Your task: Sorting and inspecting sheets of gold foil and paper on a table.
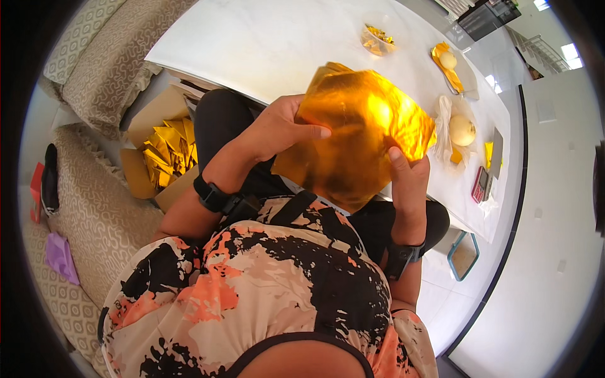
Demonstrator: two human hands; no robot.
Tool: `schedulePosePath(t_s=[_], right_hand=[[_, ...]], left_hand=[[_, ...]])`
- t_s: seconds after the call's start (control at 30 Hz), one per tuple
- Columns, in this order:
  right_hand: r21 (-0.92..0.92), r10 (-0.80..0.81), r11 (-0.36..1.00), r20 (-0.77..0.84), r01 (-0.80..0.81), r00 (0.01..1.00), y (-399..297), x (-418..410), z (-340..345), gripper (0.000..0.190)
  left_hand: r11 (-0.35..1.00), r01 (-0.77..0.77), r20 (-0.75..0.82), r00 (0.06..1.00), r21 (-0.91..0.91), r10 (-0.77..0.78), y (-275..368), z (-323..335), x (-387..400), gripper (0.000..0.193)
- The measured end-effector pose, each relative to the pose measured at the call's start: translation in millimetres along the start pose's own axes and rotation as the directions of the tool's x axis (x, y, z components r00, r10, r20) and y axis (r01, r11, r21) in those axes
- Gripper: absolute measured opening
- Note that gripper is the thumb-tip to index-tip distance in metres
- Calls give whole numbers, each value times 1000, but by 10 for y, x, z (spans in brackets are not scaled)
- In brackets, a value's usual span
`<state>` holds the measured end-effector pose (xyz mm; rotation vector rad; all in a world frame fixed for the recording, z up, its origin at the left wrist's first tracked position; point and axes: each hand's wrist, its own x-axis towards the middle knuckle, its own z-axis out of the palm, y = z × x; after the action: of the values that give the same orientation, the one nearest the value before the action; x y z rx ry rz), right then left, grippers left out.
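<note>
Several shiny gold foil sheets [350,127] are held up together over my lap, at the near edge of a white marble-look table [246,42]. My left hand [283,125] grips their left edge, its thumb lying flat on the front sheet. On the opposite side, my right hand [410,177] pinches the sheets near the right edge, thumb on top. The foil is slightly curved and catches bright light at the upper right. My fingers behind the sheets are hidden.
Left of my knee, an open cardboard box [134,175] holds many folded gold pieces [172,151]. On the table are a clear bowl [378,49] of gold scraps, a round pale fruit [462,130] in a plastic bag, and a red keypad phone [480,185]. A patterned sofa [99,203] stands left.
</note>
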<state>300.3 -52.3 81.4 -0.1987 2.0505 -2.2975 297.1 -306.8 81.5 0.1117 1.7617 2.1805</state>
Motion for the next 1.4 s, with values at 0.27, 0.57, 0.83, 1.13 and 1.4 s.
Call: schedulePosePath(t_s=[0.27, 0.57, 0.83, 1.13, 1.4], right_hand=[[159, -44, 986, -72, 55, 996, 39, 19, -3, 31], [252, -38, 955, -424, 158, 905, -149, 83, -113, 39], [372, -40, 901, -443, 224, 895, -17, 55, -9, 44], [366, -4, 908, -478, 203, 878, 63, -15, 153, 42], [264, -118, 940, -345, 217, 931, -39, 9, -295, 28]], left_hand=[[999, -5, 78, 997, -52, 9, -11, 48, 63, 39], [998, 22, 97, 995, -61, -16, -232, -64, 92, 40], [868, -78, -9, 996, -491, 84, -383, 148, 93, 42], [893, -220, -102, 975, -393, 196, -323, 184, 96, 43], [898, -193, -46, 981, -395, 191, -147, -77, 28, 41]])
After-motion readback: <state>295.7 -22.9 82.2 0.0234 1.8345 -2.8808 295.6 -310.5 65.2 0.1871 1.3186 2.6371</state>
